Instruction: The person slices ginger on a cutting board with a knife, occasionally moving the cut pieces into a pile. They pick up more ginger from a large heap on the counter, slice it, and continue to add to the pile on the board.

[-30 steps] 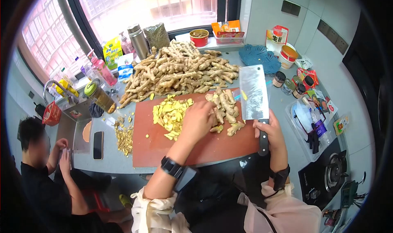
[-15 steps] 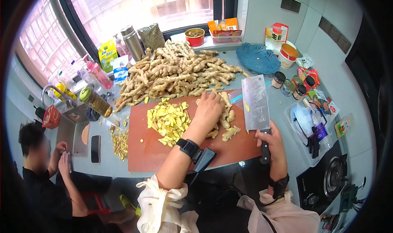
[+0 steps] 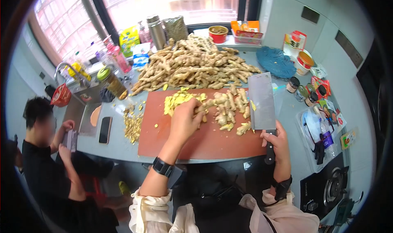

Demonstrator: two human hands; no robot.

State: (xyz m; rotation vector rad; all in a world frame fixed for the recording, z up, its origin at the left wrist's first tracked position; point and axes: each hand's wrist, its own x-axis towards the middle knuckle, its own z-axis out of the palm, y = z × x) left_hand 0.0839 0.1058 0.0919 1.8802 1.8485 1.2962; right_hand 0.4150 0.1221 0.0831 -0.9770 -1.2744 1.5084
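My left hand (image 3: 185, 121) is closed around a piece of ginger root (image 3: 209, 104), whose knobbly end sticks out to the right past the fingers. Just behind that hand lies a pile of yellow ginger slices (image 3: 177, 101) on the reddish-brown cutting board (image 3: 180, 145), partly covered by the hand. Several whole ginger pieces (image 3: 224, 116) rest on the board between my two hands. My right hand (image 3: 279, 139) grips the black handle of a cleaver (image 3: 263, 104), its broad blade pointing away from me above the board's right side, with a yellow slice stuck on it.
A large heap of ginger (image 3: 192, 65) fills the counter behind the board. Peelings (image 3: 133, 124) and a phone (image 3: 105, 130) lie left. Jars (image 3: 302, 93), a plastic tray (image 3: 315, 159) and a gas stove (image 3: 325, 188) stand right. Another person (image 3: 53, 159) sits at the left.
My left hand has left the loose ginger pieces and moved left, in front of the slices, with a ginger root in it. The cleaver stays upright in my right hand. The view has shifted.
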